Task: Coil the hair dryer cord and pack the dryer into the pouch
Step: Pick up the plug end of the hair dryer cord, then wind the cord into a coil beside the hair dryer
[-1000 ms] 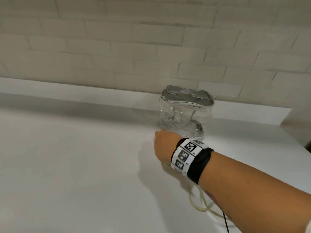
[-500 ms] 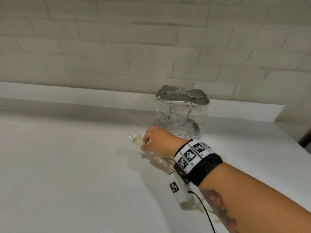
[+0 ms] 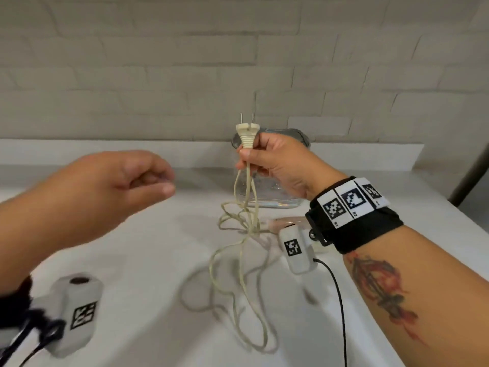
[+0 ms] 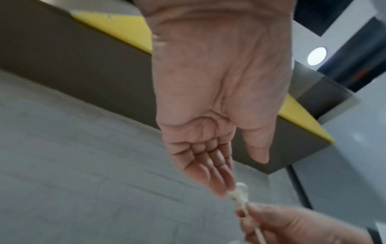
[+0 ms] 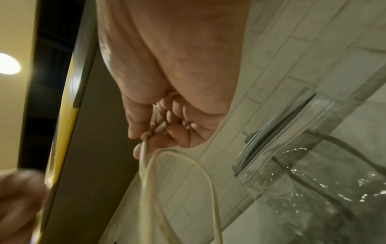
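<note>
Cord (image 3: pixel 244 207): cream, thin, pinched just under the plug (image 3: pixel 247 133) by the right hand (image 3: pixel 280 165), thumb and fingertips closed round it. Plug upright above that hand, two prongs pointing up. Several strands hanging from the grip, dropping to the bench (image 3: pixel 132 260) in loose tangled loops, spreading toward the near edge. In the right wrist view, same cord (image 5: pixel 146 173) pressed between thumb and fingers, one loop bowing out to the side below the hand (image 5: pixel 173 82).

Pouch (image 3: pixel 275 192): clear, standing on the bench directly behind the right hand, mostly hidden by it; zip rim showing above the knuckles. Seen close in the right wrist view as clear glinting plastic (image 5: pixel 313 165) with a grey zip band. Contents hard to tell.

Dryer: only a pale pinkish shape (image 3: pixel 287 221) lying on the bench just below the pouch, beside the right wrist camera; too hidden and blurred to be sure.

Left hand (image 3: pixel 105 192): raised over the bench, well apart from the cord, holding nothing, fingers loosely curled, thumb near forefinger, motion-blurred. In the left wrist view, palm (image 4: pixel 219 99) bare, fingers relaxed and pointing toward the plug (image 4: pixel 240 193), fingertips close to it; contact not clear.

Behind the pouch, a low white ledge (image 3: pixel 105 152) and pale brick wall (image 3: pixel 185 62).
</note>
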